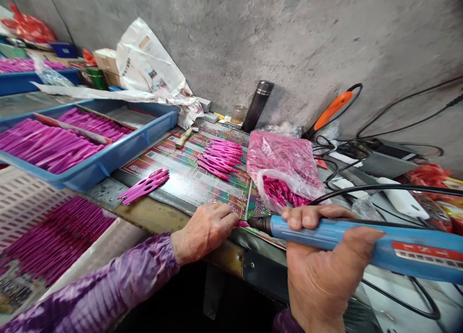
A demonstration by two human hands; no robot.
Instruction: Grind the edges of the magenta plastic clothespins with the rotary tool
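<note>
Right hand [325, 270] wraps a blue soldering iron [325, 232], by the look of it; left hand [204, 232] pins a magenta plastic piece [242, 223] at the bench edge [155, 217]; one slip could burn those fingers [226, 212]!

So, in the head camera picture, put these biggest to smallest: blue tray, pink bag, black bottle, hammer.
Blue tray, pink bag, black bottle, hammer. The tray is nearer the camera, which helps it look bigger.
</note>
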